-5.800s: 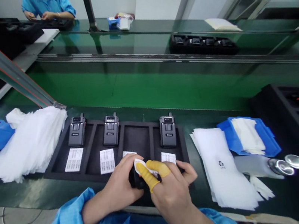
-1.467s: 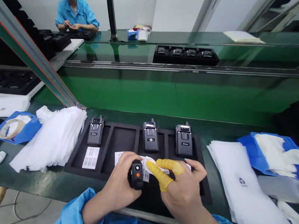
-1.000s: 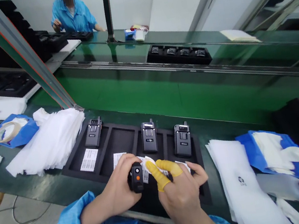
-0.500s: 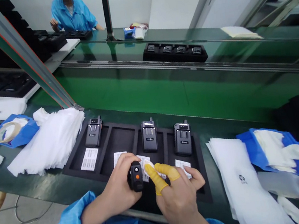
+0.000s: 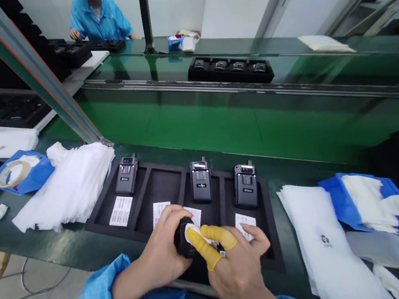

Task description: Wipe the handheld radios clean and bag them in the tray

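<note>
One long dark-green counter (image 5: 53, 243) spans the view, and on it lies one black tray (image 5: 271, 219) split into four compartments. White sleeves lie in two stacks: a fanned left stack (image 5: 69, 190) just beside the tray's left end, and a right stack (image 5: 323, 251) past its right end, printed with a recycling mark. Two blue boxes stand near them, the left box (image 5: 38, 182) holding a roll of tape (image 5: 23, 170), the right box (image 5: 331, 192) white cloth.

Two grips meet over the tray's near side. The left grip (image 5: 162, 249) is clasped around a black handheld device (image 5: 181, 238), held above the tray with one rounded end facing up; fingers hide most of its dark casing. The right grip (image 5: 237, 270) pinches a white wad (image 5: 192, 231) and has it against that end, two fingers covered by yellow cots (image 5: 206, 255).

Three more devices (image 5: 202, 189) rest in the first, third and fourth compartments from the left: each black, with a stubby antenna at one top corner, a clip panel on its face and pale "Riton" lettering below. Four white printed labels (image 5: 120, 211) lie there too, one per compartment, the third partly covered by the left grip.
</note>
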Action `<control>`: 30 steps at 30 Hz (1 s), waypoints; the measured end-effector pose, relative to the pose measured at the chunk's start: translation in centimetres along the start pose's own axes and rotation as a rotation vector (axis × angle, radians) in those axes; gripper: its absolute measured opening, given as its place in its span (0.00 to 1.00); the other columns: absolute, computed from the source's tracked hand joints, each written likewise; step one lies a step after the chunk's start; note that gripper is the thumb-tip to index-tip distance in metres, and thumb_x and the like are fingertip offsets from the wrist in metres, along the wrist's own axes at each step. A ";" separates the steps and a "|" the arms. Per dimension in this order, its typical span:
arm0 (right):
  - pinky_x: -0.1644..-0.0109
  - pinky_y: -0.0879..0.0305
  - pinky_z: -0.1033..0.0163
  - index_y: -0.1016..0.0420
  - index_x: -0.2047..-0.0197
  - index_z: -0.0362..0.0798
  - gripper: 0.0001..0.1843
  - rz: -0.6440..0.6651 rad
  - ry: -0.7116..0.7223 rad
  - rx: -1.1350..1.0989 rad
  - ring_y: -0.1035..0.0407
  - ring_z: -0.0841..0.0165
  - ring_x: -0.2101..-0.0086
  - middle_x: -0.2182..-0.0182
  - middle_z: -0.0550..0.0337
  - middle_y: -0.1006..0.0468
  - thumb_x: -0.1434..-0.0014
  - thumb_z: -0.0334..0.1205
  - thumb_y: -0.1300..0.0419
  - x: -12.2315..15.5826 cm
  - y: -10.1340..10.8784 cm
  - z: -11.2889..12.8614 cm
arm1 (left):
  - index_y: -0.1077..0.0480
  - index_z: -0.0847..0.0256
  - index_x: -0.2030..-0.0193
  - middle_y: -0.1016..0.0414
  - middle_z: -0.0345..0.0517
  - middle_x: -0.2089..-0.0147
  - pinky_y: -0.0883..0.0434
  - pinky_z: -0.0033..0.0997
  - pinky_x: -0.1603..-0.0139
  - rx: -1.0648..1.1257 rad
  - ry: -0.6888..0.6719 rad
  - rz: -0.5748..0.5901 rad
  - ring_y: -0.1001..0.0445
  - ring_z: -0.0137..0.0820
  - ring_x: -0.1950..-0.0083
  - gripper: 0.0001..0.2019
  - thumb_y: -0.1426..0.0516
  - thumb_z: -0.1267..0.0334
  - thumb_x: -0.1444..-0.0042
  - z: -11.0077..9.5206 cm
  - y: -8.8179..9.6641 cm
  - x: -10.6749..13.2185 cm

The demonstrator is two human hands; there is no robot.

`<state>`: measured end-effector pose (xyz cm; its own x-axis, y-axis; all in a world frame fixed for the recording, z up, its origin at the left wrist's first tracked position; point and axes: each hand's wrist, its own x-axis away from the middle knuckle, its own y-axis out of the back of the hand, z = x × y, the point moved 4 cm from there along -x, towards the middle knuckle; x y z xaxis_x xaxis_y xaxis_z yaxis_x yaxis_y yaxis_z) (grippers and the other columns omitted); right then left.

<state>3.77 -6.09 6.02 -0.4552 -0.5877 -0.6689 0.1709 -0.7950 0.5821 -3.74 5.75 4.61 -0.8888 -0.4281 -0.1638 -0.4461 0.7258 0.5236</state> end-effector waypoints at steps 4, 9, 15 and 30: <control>0.51 0.54 0.55 0.26 0.61 0.54 0.21 -0.009 -0.007 0.060 0.34 0.72 0.68 0.69 0.66 0.26 0.45 0.20 0.52 0.1 0.4 -0.9 | 0.40 0.56 0.52 0.38 0.47 0.52 0.32 0.38 0.49 -0.010 -0.012 -0.017 0.33 0.37 0.48 0.31 0.48 0.82 0.66 -0.3 0.1 0.0; 0.52 0.53 0.54 0.24 0.61 0.52 0.18 -0.032 0.029 0.134 0.35 0.71 0.67 0.67 0.62 0.25 0.43 0.22 0.50 -0.2 0.6 -1.2 | 0.40 0.56 0.52 0.38 0.46 0.52 0.32 0.37 0.49 0.000 -0.009 -0.012 0.33 0.37 0.49 0.31 0.48 0.82 0.66 -0.3 0.2 -0.1; 0.50 0.52 0.55 0.25 0.62 0.52 0.17 0.000 0.085 0.127 0.34 0.72 0.65 0.66 0.63 0.24 0.40 0.24 0.52 -0.3 -0.5 0.2 | 0.39 0.56 0.53 0.38 0.45 0.53 0.32 0.36 0.49 0.012 0.008 -0.001 0.33 0.35 0.50 0.29 0.47 0.82 0.64 -0.3 0.1 -0.1; 0.50 0.52 0.54 0.26 0.61 0.52 0.18 0.022 0.111 0.132 0.34 0.71 0.66 0.66 0.63 0.23 0.42 0.23 0.52 -0.6 -0.6 0.4 | 0.40 0.57 0.51 0.38 0.46 0.52 0.33 0.38 0.48 0.024 0.019 0.010 0.33 0.36 0.49 0.30 0.45 0.82 0.64 -0.1 -0.2 -0.2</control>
<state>3.63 -5.14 6.24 -0.3524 -0.6237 -0.6978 0.0603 -0.7592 0.6481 -3.49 5.61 4.64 -0.8913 -0.4307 -0.1421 -0.4394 0.7429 0.5050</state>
